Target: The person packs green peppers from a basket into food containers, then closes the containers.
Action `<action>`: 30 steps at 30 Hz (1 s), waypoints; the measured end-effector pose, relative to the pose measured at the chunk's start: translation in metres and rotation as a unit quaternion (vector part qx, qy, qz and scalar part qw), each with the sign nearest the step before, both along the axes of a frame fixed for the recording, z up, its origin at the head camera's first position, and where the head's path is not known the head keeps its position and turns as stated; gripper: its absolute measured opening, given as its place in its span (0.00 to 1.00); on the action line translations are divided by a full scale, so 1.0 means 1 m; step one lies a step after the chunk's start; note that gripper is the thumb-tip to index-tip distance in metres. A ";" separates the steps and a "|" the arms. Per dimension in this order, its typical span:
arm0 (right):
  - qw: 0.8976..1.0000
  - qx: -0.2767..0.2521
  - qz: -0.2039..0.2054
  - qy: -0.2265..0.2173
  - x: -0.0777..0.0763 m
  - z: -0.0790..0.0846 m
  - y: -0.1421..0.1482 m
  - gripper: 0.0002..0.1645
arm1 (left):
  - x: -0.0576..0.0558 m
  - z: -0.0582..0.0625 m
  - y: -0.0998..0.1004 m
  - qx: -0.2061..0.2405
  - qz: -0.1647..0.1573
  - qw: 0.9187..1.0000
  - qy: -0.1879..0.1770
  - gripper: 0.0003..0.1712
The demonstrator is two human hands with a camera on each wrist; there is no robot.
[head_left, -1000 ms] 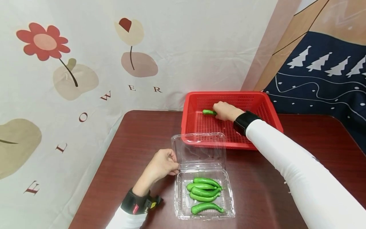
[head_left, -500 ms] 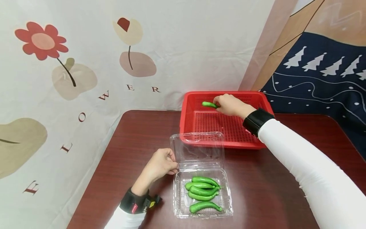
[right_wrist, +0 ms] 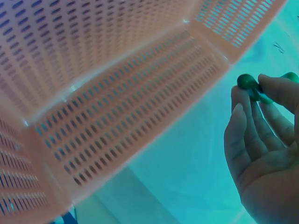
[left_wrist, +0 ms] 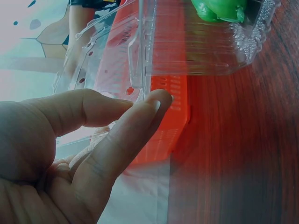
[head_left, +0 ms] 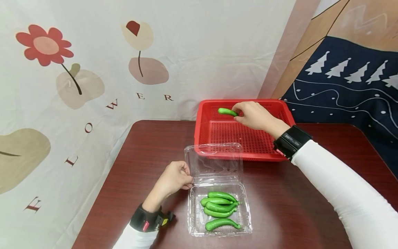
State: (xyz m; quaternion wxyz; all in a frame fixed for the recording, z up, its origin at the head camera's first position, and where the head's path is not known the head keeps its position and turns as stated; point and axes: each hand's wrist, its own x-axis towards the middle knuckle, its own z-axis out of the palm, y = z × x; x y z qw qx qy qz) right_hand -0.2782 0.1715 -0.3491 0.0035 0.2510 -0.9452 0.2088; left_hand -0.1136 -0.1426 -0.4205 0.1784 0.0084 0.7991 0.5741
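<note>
A green chili pepper [head_left: 226, 111] is pinched between the thumb and fingers of my right hand [head_left: 253, 116], raised over the red basket [head_left: 199, 133]. The right wrist view shows the pepper's stem end [right_wrist: 245, 81] at the fingertips. My left hand [head_left: 175, 177] pinches the hinge edge of a clear plastic clamshell box [head_left: 191, 221], thumb against finger in the left wrist view. The box's lid [head_left: 214, 162] stands raised and leans toward the basket. Several green peppers [head_left: 220, 207] lie in the box's base, most of them bunched and one [head_left: 222, 224] apart near the front.
The basket stands at the back of the dark red wooden table [head_left: 149, 145], close to a white curtain [head_left: 199, 52] with flower prints. A navy cloth [head_left: 348, 79] with white trees hangs at the right. The lid overlaps the basket's front rim in the head view.
My right hand has risen from the basket's floor with the pepper, which now shows above the far inner wall. The left hand keeps its hold on the box.
</note>
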 end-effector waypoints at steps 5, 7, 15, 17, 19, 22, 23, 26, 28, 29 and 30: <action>1.000 -0.017 -0.008 0.024 0.014 0.009 0.001 0.17 | 0.000 -0.001 0.000 -0.004 0.000 1.000 0.001 0.09; 0.999 -0.022 -0.007 0.033 0.019 0.012 0.001 0.18 | -0.001 -0.001 0.000 -0.004 0.000 1.000 0.000 0.09; 0.997 -0.029 0.004 0.067 0.039 0.022 0.005 0.19 | -0.003 -0.001 0.000 -0.007 -0.002 1.000 0.002 0.09; 0.997 -0.033 0.007 0.074 0.045 0.023 0.006 0.19 | -0.004 -0.001 -0.001 -0.006 -0.003 1.000 0.003 0.09; 0.996 -0.040 0.009 0.082 0.051 0.023 0.006 0.19 | -0.005 -0.002 -0.001 -0.004 -0.004 1.000 0.004 0.09; 0.994 -0.053 0.010 0.093 0.060 0.023 0.007 0.20 | -0.006 -0.003 -0.002 -0.003 -0.005 1.000 0.006 0.09; 0.994 -0.057 0.011 0.096 0.063 0.023 0.008 0.20 | -0.007 -0.003 -0.002 -0.003 -0.006 1.000 0.005 0.09; 0.992 -0.074 0.012 0.104 0.072 0.024 0.009 0.21 | -0.007 -0.004 -0.002 -0.003 -0.007 1.000 0.005 0.09; 0.990 -0.086 0.014 0.112 0.078 0.025 0.010 0.21 | -0.007 -0.004 -0.003 -0.003 -0.007 1.000 0.004 0.09; 0.989 -0.091 0.015 0.117 0.081 0.026 0.010 0.21 | -0.007 -0.005 -0.003 -0.002 -0.007 1.000 0.004 0.09; 0.988 -0.097 0.015 0.123 0.084 0.026 0.010 0.21 | -0.007 -0.005 -0.003 -0.001 -0.007 1.000 0.006 0.09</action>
